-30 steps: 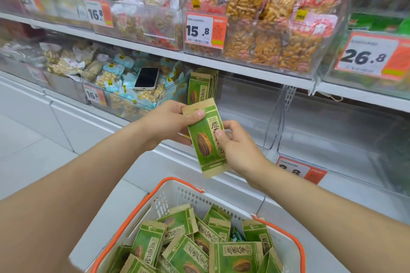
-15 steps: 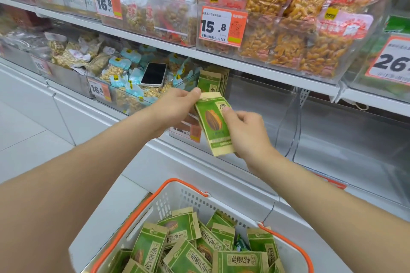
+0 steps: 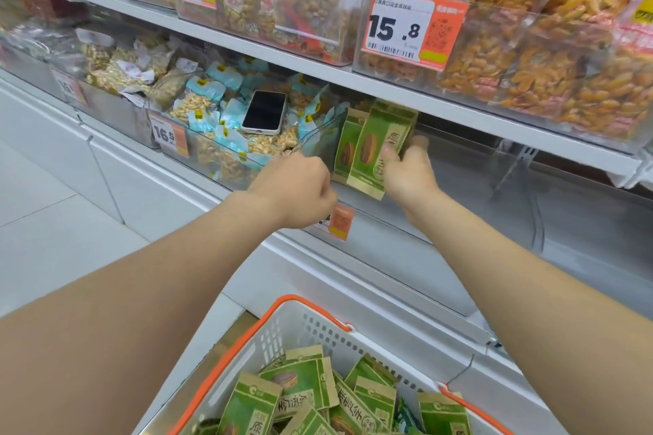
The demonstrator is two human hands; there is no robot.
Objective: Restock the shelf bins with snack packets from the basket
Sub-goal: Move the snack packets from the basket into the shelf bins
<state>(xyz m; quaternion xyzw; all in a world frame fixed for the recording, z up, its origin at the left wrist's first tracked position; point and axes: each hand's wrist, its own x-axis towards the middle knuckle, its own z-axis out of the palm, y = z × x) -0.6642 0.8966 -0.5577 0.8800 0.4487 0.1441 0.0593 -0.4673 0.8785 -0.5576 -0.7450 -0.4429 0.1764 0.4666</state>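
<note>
Supermarket snack aisle from the head cam, white shelving with clear bins of nuts and chips, and a phone (image 3: 264, 112) lying on the packs in the bin to the left. So a second ago both hands had the green packet (image 3: 374, 145) out in front of the shelf, above the basket. Now the right hand (image 3: 410, 180) has it alone and has pushed it up into the mostly bare shelf bin (image 3: 459, 194), upright, right against another green packet (image 3: 348, 152) already standing there. The thumb sits on the front and the fingers (image 3: 418, 143) wrap behind, so it's pinched, not released yet.

The left hand (image 3: 296, 187) has let go and dropped back just in front of the bin, fingers curled in, nothing visible in them.

Means this one's basically shelved, I'd say, and just needs letting go. Plenty left though: the basket (image 3: 311, 307) below is loaded with the same loose packets (image 3: 304, 385), so it looks early in the job.
</note>
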